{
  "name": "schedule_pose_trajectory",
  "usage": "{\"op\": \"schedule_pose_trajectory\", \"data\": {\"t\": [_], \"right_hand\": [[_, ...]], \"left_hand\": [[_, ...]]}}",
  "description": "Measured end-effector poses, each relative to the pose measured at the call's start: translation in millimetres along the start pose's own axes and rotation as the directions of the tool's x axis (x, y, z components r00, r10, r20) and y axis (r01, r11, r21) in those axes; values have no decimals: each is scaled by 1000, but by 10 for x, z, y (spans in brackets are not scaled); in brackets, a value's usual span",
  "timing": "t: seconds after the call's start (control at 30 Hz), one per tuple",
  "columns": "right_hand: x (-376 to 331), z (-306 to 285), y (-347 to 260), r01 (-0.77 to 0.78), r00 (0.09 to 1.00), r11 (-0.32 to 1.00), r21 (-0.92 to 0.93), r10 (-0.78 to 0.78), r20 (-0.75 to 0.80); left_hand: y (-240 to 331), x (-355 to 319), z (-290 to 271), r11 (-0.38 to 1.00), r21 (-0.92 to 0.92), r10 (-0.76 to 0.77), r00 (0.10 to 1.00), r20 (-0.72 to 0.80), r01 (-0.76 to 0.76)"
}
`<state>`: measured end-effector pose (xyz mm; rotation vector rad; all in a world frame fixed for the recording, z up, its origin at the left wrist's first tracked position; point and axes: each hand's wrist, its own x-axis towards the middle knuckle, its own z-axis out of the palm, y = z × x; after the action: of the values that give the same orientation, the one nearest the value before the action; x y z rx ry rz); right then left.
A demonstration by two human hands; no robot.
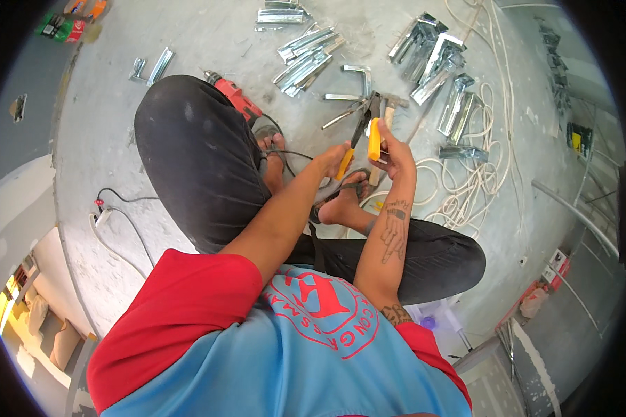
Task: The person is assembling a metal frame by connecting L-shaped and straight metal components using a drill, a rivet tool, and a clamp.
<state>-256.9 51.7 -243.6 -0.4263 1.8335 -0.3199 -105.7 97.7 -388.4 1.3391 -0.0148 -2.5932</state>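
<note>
My left hand [332,160] is closed around one yellow grip of a pair of snips with dark jaws [361,128]. The other yellow grip [375,141] is in my right hand [396,156], so the handles stand spread apart. The jaws point away from me, and what lies between them is too small to tell. A hammer [394,102] with a wooden handle rests on the floor just beyond my right hand. Close to the jaws lie a silver plier-like tool [342,115] and a bent metal strip [359,69].
Several stacks of bent metal strips [306,59] lie ahead, more [438,62] at the far right. A red power drill [235,96] sits by my left knee with its cord trailing. White cable [459,184] coils at the right. A plastic bottle [62,28] lies far left.
</note>
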Motion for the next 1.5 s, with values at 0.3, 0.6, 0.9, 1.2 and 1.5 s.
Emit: {"op": "schedule_pose_trajectory", "data": {"t": [0.3, 0.6, 0.9, 1.2, 1.5], "right_hand": [[-360, 775, 131, 79, 995, 913, 401, -96, 22], [144, 928, 131, 47, 944, 968, -247, -124, -307], [334, 782, 385, 121, 860, 733, -670, -415, -298], [392, 191, 162, 42, 999, 985, -168, -45, -17], [605, 814, 479, 106, 970, 991, -85, -122, -209]], "left_hand": [[156, -328, 60, 990, 140, 25, 998, 52, -32], [156, -619, 326, 991, -128, 60, 983, 173, -38], [-40, -84, -31, 986, -163, 46, 999, 24, -41], [-146, 251, -44, 965, -258, -19, 993, 121, 50], [-21, -107, -10, 997, -62, 60, 993, 103, -54]]}}
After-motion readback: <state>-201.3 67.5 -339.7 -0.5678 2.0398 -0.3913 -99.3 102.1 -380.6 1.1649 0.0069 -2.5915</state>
